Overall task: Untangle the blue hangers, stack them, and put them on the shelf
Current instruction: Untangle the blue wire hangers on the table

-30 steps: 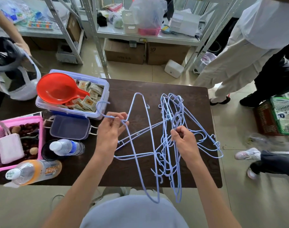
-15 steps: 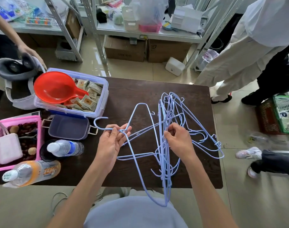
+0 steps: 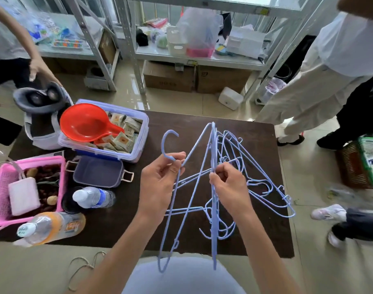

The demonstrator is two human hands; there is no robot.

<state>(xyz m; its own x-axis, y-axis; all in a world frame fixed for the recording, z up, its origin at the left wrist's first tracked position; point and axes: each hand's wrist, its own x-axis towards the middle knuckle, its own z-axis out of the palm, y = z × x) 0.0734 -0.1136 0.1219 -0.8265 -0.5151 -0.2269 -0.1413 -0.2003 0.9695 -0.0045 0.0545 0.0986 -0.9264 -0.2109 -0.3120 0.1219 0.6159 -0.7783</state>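
Note:
Several pale blue wire hangers (image 3: 264, 185) lie tangled on the dark brown table (image 3: 240, 240). My left hand (image 3: 160, 183) grips the neck of one blue hanger (image 3: 170, 225) just below its hook, which points up and left; its body hangs down over the table's near edge. My right hand (image 3: 228, 185) pinches a bunch of hangers (image 3: 212, 145) stood nearly on edge, still crossed with the left one. The metal shelf (image 3: 198, 58) stands beyond the table, crowded with bags and boxes.
Left on the table are a clear box (image 3: 139, 145) with packets and a red scoop (image 3: 86, 124), a purple lid (image 3: 96, 172), a pink basket (image 3: 3, 187) and two bottles (image 3: 92, 198). People stand at the left and right; a green basket (image 3: 368, 162) sits on the floor.
My left hand has lifted its hanger so the hook now points up and the body hangs toward me. My right hand has raised its bunch more upright. The person at the left moved a headset nearer.

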